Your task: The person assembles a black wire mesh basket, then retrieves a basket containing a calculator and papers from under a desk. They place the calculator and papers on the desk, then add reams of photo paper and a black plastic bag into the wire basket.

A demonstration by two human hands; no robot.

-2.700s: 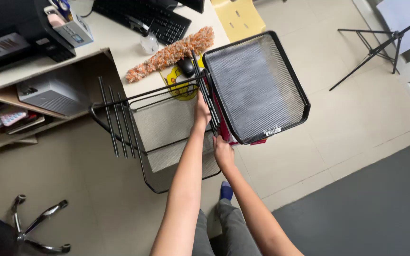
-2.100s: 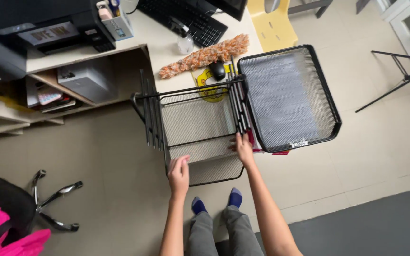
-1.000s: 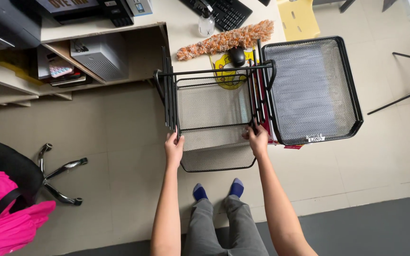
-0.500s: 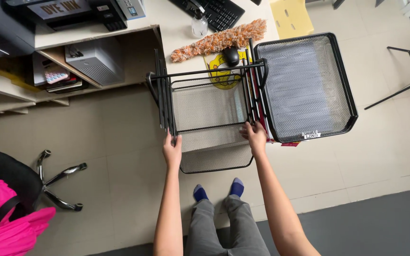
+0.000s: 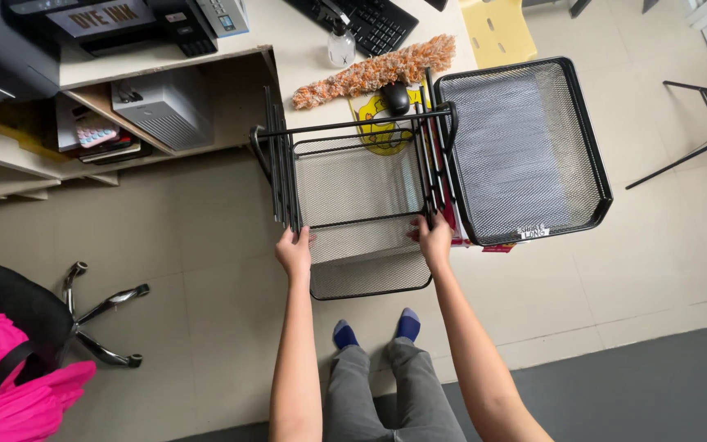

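I hold a black wire-mesh tray rack (image 5: 359, 182) out in front of me, above the floor. My left hand (image 5: 294, 251) grips the lower end of its left side rails. My right hand (image 5: 434, 240) grips the lower end of its right side rails. A loose black mesh tray (image 5: 525, 147) hangs off the rack's right side, tilted outward. Another mesh tray (image 5: 370, 274) sits low in the rack, just below my hands. My legs and blue socks show underneath.
A desk (image 5: 304, 49) ahead carries an orange-and-white duster (image 5: 374, 71), a black mouse (image 5: 396, 97), a keyboard (image 5: 366, 20), a small bottle (image 5: 340, 45) and a printer (image 5: 108, 24). Shelves hold a grey box (image 5: 161, 106). A chair base (image 5: 100, 315) and pink cloth (image 5: 18, 393) are at left. A tripod leg (image 5: 701, 131) is at right.
My left hand came down off the rack, then took hold of its left rails. Over the last second both hands kept their grip and the rack shifted only slightly.
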